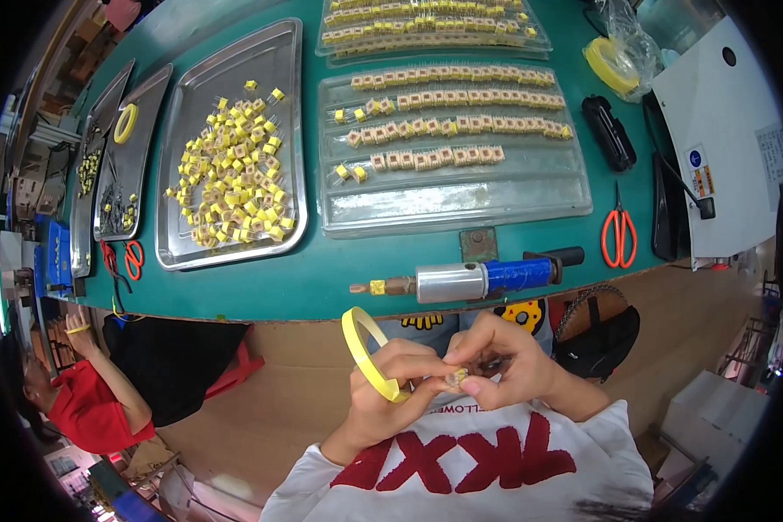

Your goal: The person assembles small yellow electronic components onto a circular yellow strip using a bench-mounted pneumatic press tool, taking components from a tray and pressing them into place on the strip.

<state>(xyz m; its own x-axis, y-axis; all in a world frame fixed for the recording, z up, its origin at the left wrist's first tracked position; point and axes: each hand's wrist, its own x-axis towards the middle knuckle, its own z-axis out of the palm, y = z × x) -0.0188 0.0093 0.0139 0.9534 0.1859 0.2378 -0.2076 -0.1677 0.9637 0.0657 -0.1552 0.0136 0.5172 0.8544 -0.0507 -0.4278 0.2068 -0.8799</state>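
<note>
Close in front of my chest, my left hand [398,383] and my right hand [506,361] meet, both closed on one small coil component [455,378]. My fingertips hide much of that piece; pale and yellow bits of it show. A roll of yellow tape [353,348] hangs around the fingers of my left hand. Just beyond my hands, at the bench's near edge, lies a tool with a silver and blue barrel [470,280]. A clear plastic tray [409,205] behind it holds rows of similar components [444,158].
A metal tray [297,174] to the left carries a heap of yellow-wrapped components [235,174]. Orange-handled scissors [619,239], a black case [609,132] and a white machine [722,139] stand at right. A person in a red top [96,404] works at far left.
</note>
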